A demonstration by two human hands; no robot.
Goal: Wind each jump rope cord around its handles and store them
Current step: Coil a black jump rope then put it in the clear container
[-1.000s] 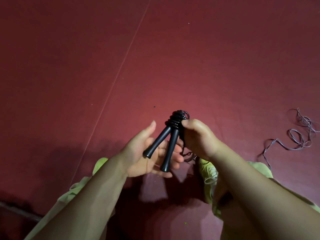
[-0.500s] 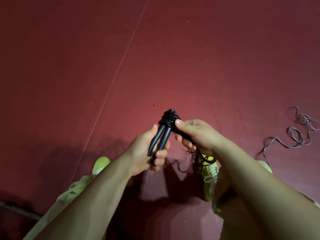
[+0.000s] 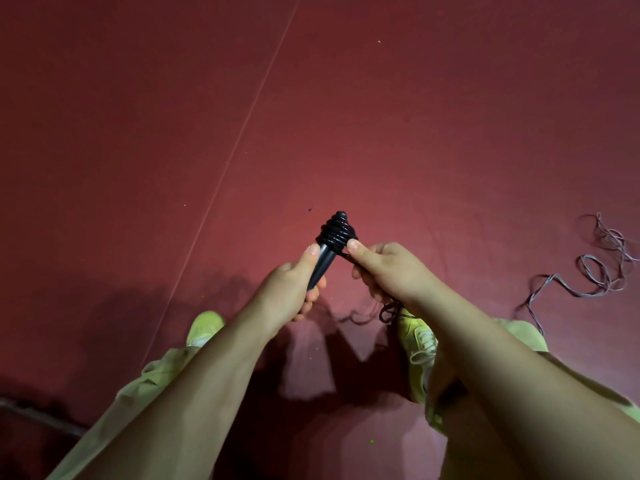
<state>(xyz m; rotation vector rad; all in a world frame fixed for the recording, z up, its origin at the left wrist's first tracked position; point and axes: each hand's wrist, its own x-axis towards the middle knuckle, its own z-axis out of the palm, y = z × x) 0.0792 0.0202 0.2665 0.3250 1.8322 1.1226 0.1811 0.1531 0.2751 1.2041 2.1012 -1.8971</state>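
Handles (image 3: 320, 261) smooth black, left hand (image 3: 289, 289) gripping; right hand (image 3: 388, 268) pinching glossy coiled cord (image 3: 337, 230).

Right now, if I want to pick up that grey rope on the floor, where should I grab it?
Probably grab the grey rope at its bunched loops, coming straight down from above. It lies loose and flat on the red floor, so a pinch there gathers several strands; the single tail trailing towards the shoe would just drag.
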